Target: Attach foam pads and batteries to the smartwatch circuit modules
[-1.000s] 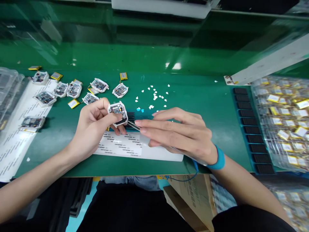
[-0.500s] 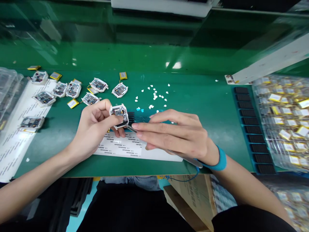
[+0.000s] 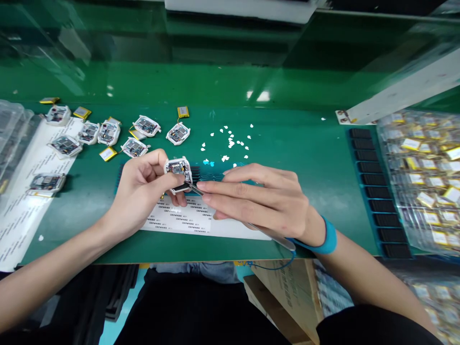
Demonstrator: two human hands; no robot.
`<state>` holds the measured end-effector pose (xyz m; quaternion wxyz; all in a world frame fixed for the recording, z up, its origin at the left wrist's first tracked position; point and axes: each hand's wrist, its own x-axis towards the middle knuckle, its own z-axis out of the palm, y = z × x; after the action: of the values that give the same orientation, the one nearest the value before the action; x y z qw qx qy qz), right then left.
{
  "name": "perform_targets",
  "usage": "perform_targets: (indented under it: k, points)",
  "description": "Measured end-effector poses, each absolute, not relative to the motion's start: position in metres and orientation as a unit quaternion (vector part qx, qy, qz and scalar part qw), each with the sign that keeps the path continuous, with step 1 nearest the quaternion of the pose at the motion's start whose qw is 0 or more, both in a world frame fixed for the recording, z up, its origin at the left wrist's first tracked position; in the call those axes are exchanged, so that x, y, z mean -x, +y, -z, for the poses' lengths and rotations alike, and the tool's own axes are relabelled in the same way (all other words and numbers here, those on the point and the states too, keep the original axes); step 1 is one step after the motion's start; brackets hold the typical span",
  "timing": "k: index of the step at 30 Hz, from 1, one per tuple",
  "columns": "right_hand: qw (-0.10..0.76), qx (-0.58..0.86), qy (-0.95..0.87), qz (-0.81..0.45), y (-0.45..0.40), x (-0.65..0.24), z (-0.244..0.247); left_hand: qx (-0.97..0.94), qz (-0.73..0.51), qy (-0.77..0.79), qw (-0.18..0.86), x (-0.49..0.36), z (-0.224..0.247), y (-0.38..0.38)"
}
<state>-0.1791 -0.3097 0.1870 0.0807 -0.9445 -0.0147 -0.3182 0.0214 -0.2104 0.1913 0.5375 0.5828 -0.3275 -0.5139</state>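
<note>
My left hand (image 3: 149,179) grips a white watch case (image 3: 178,167) with its circuit board facing up, the thumb pressed on its lower part. My right hand (image 3: 262,196) is closed around metal tweezers (image 3: 271,235), whose tips touch the lower right edge of the case. What the tips hold, if anything, is too small to tell. Below the case lies a white backing sheet (image 3: 183,215) with printed text. A strip of black pads (image 3: 195,173) shows partly behind the hands. Small white stickers (image 3: 231,143) are scattered beyond my right hand.
Several open watch cases (image 3: 109,132) with yellow batteries (image 3: 108,153) lie at the back left. A clear tray of batteries (image 3: 427,177) stands at the right, beside a strip of black pads (image 3: 379,193). A blue wrist strap (image 3: 326,235) has a cord hanging over the table edge.
The watch case has shifted very slightly down and to the right. The tweezer tips have moved a little up and left, further over the case edge.
</note>
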Motion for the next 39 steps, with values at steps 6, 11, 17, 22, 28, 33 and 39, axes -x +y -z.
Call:
perform_targets:
  k: [6, 11, 17, 22, 28, 33, 39]
  points:
    - [0.141, 0.939, 0.032, 0.313, -0.302, 0.186, -0.194, -0.578, 0.529, -0.326, 0.528, -0.021, -0.187, -0.208]
    - [0.104, 0.948, 0.03, 0.301, -0.3, 0.191, -0.202, -0.576, 0.556, -0.295, 0.522, -0.019, -0.187, -0.208]
    - [0.061, 0.953, -0.018, 0.297, -0.299, 0.188, -0.201, -0.583, 0.528, -0.316, 0.531, -0.02, -0.185, -0.207]
    - [0.05, 0.952, -0.026, 0.301, -0.298, 0.188, -0.199, -0.582, 0.523, -0.334, 0.525, -0.02, -0.183, -0.205]
    - [0.051, 0.953, -0.02, 0.299, -0.297, 0.188, -0.201, -0.582, 0.519, -0.335, 0.529, -0.02, -0.184, -0.205]
    - [0.034, 0.953, -0.024, 0.3, -0.297, 0.185, -0.2, -0.578, 0.53, -0.331, 0.525, -0.02, -0.182, -0.205]
    - [0.036, 0.952, -0.014, 0.303, -0.3, 0.183, -0.199, -0.58, 0.522, -0.332, 0.529, -0.02, -0.179, -0.204]
